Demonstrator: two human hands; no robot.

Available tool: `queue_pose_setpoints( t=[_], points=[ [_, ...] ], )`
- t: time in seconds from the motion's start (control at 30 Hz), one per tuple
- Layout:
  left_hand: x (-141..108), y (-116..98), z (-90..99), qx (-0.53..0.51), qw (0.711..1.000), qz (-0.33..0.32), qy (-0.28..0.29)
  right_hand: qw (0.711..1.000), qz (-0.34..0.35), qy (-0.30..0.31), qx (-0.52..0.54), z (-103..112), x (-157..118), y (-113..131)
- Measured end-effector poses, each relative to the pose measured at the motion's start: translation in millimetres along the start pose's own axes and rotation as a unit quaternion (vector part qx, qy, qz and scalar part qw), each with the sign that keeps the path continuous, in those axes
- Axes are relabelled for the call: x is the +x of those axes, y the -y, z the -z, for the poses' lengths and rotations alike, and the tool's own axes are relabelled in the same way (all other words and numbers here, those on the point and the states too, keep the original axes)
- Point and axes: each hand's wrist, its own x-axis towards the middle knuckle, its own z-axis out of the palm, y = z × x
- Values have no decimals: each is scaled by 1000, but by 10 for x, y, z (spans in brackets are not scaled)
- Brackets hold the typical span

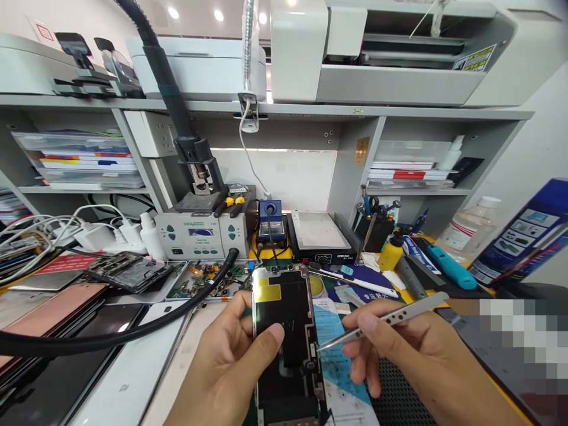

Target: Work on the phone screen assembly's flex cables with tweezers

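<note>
Centrally held panel: the phone panel point(288, 307) is held upright at lower centre, its dark inner face exposed.
Left grip: the panel is clamped by the left hand point(228, 361), the thumb laid across its face; if the thumb is pressed too hard, the panel could be flexed or cracked.
Right grip: the tweezers point(399, 313) are pinched between thumb and fingers of the right hand point(412, 349); whether their tips are closed cannot be told.
Tweezer tips: they are brought close to the panel's right edge; contact cannot be confirmed. By a slip, the small edge parts point(313, 350) could be scratched or a thin flex torn.
Black hose point(119, 338): it is looped at lower left, near the left hand; if it is snagged, the panel could be jolted.
</note>
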Motion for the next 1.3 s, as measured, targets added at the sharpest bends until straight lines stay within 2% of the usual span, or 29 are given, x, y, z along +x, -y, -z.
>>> queue_pose_setpoints(
  t=[0.17, 0.37, 0.5, 0.6, 0.77, 0.93, 1.13, 1.3],
  points=[
    [4, -41, -47, -31, 999, 21, 7, 1000, -14, 0, -2, 2, 8, -18],
    [45, -94, -44, -76, 990, 116, -28, 1000, -13, 5, 17, 9, 13, -13],
    [68, -91, -23, -80, 989, 126, -19, 999, -10, 8, 30, 13, 34, -41],
    [70, -65, -20, -87, 987, 132, 7, 999, -13, 2, 36, 7, 48, -53],
    [65, -28, -32, -116, 985, 118, 46, 999, -5, -7, 45, 28, 44, -52],
    [71, -32, -12, -67, 992, 110, 2, 998, 19, -24, 49, 60, 18, -7],
    [51, -37, -13, -37, 998, 54, -13, 999, -32, 22, 17, 12, -26, 55],
    [21, -46, -36, -46, 997, 50, -25, 998, -28, 63, -5, 46, -8, 9]
  ],
)
